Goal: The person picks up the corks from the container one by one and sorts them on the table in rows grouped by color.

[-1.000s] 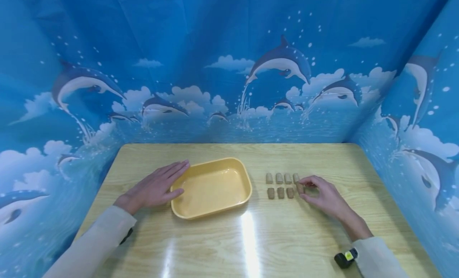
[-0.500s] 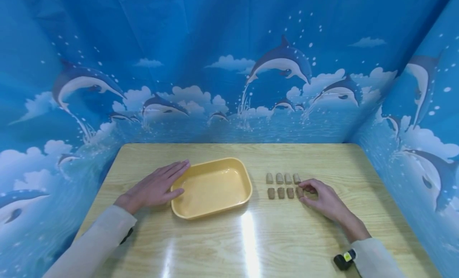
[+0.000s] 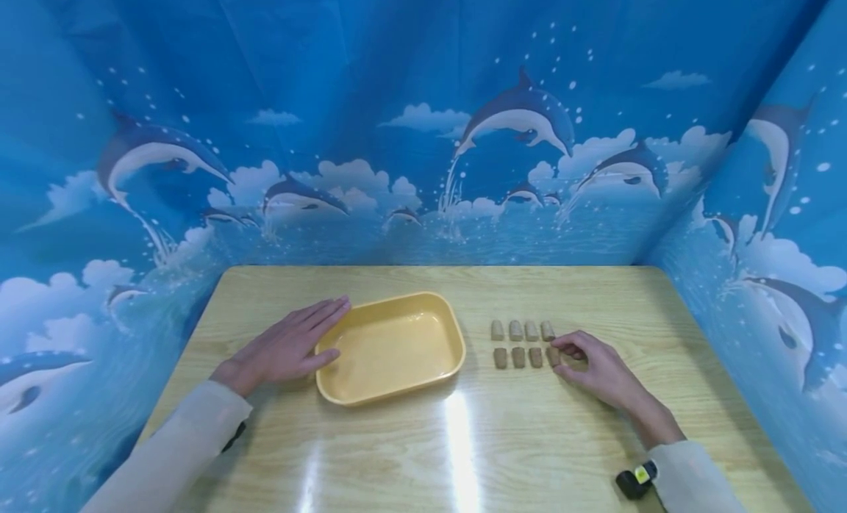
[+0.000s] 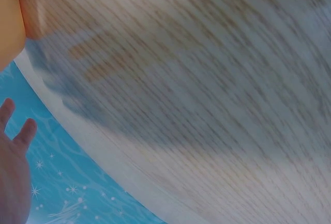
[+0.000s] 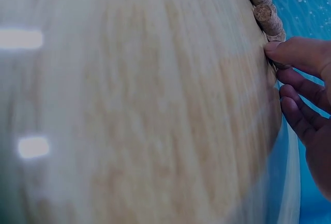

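My left hand (image 3: 291, 348) lies over the left rim of a yellow plastic tray (image 3: 390, 392), its fingers straight and the thumb across the edge. On the right, my right hand (image 3: 602, 370) pinches a cork stopper (image 3: 553, 356) between thumb and forefinger at the right end of the front row. Seen from the right wrist, the thumb (image 5: 292, 53) covers most of that cork, and other speckled corks (image 5: 268, 19) line up beyond it. The front row holds several darker corks (image 3: 518, 356); behind it runs a row of several lighter corks (image 3: 515, 330).
A light wood-grain table (image 3: 397, 454) bears everything. The tray stands left of the cork rows, with a strip of table between. A blue curtain with dolphins (image 3: 423, 131) rises behind the table and along its sides.
The right hand has lowered its cork slightly, into line with the front row, and has since kept still around it. The left hand and the tray have not moved.
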Demonstrator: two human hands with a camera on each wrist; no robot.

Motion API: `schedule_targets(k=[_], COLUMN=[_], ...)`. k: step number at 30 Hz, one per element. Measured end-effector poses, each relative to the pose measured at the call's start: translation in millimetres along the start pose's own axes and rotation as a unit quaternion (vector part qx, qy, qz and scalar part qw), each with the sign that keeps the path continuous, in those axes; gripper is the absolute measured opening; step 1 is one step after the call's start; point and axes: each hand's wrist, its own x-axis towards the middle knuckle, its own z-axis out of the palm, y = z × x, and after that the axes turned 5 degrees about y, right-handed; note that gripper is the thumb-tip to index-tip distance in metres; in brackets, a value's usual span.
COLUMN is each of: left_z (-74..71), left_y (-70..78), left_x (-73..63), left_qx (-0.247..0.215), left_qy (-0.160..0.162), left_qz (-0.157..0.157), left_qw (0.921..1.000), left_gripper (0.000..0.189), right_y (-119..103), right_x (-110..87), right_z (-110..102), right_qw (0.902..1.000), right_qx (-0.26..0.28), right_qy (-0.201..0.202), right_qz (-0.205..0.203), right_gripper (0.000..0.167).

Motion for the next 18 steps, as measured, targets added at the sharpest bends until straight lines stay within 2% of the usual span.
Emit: schedule_targets(k=[18], left_z=[-1.0], left_y=[1.3], left_x=[-0.1], left_qx=[-0.001], left_qy=[0.003], left_qz=[0.005], left_qw=[1.0000], left_gripper=[0.086], right_y=[0.1], right_x=[-0.9], right_z=[0.2], right_qw=[0.9999], right_qx=[-0.008], right_qy=[0.001], right_qz=[0.011], right_gripper=[0.041])
